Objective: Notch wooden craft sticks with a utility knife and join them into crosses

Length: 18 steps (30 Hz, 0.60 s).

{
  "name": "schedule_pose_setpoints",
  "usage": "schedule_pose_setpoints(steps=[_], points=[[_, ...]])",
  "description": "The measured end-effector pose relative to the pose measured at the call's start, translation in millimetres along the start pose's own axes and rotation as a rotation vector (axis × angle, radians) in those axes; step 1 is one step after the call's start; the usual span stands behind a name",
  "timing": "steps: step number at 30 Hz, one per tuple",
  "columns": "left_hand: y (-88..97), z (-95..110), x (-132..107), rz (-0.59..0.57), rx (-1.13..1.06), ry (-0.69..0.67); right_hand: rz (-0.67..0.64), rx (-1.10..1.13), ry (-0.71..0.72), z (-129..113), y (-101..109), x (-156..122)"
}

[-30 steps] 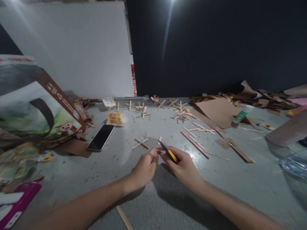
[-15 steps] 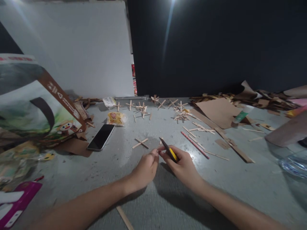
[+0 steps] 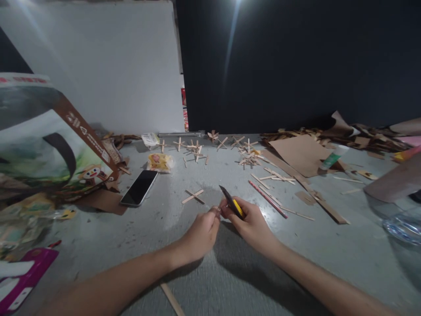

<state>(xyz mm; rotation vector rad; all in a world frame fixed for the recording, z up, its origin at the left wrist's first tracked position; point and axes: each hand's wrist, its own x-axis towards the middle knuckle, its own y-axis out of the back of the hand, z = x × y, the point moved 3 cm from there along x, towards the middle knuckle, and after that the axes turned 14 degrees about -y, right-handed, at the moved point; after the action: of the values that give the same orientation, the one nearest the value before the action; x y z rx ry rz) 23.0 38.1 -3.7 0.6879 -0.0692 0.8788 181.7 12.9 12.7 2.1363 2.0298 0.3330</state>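
My right hand [image 3: 251, 223] is closed around a yellow and black utility knife [image 3: 236, 208], its dark tip pointing up and to the left. Close beside it, my left hand [image 3: 199, 232] has its thumb and fingers pinched together. Whatever sits between those fingertips is too small and covered to make out. The fingertips of both hands nearly meet above the grey table. Just beyond my left hand lie two crossed wooden sticks [image 3: 193, 196], one light and one darker. A loose flat stick [image 3: 171, 299] rests below my left forearm.
Several crossed stick pieces [image 3: 198, 151] lie toward the back. A phone [image 3: 139, 188] and a yellow packet [image 3: 159, 163] are at left, by a large printed bag [image 3: 36, 136]. To the right are a red pencil [image 3: 267, 199], cardboard [image 3: 301, 153] and a green-white tube [image 3: 333, 158].
A pale stick end that showed beyond the fingertips beside the knife is no longer visible. My hands have shifted only slightly, and the knife remains in my right hand.
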Motion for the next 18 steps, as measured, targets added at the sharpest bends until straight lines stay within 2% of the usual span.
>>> schedule_pose_setpoints(steps=[6,13,18], points=[[-0.4,-4.2,0.0,0.024,-0.030,0.029,-0.045,-0.031,0.022,-4.9,-1.8,-1.9],[1.9,-3.1,2.7,0.013,-0.064,0.027,0.120,-0.031,0.112,-11.4,4.4,-6.6],[3.8,0.6,3.2,0.041,-0.051,-0.015,0.099,-0.139,0.183,-8.3,2.7,-6.1]])
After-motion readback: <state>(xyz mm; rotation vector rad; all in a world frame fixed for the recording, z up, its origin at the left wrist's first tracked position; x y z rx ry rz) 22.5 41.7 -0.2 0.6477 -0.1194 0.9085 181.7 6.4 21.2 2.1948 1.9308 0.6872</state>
